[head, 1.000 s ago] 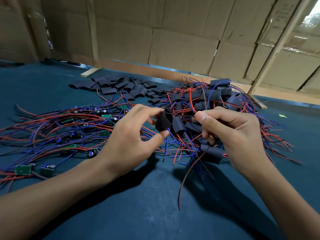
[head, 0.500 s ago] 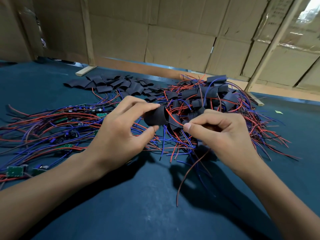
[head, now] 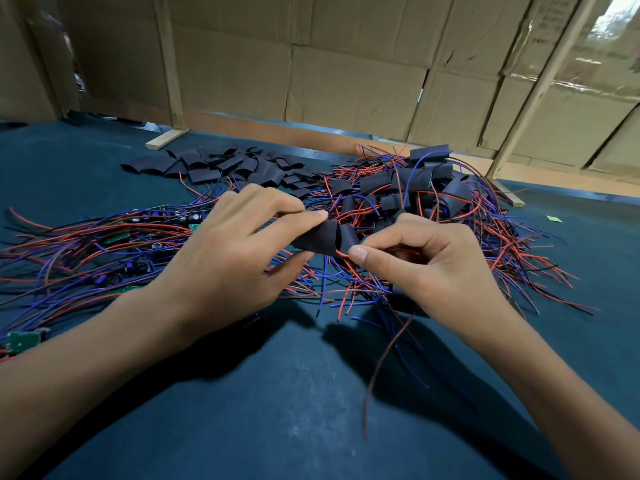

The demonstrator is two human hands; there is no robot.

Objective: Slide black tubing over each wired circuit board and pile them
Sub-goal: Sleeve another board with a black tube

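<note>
My left hand (head: 221, 258) pinches a short piece of black tubing (head: 320, 237) between thumb and fingers, above the table's middle. My right hand (head: 433, 261) pinches the red and blue wires (head: 381, 362) of a circuit board right at the tubing's open end; the board itself is hidden inside my fingers or the tubing. Loose wire tails hang down below my right hand. Bare wired boards (head: 114, 251) lie spread at the left. A pile of sleeved boards (head: 415, 192) sits behind my hands at the right. Flat tubing pieces (head: 221, 166) lie at the back.
The table is covered in dark teal cloth (head: 294, 410). A cardboard wall (head: 346, 64) closes the far side, with wooden strips (head: 166, 138) at its foot. A small green scrap (head: 554, 219) lies at the right.
My hands have come together: the wires in my right hand now meet the tubing's mouth, and the tubing has turned from end-on to lying sideways. Both hands shifted slightly away from me.
</note>
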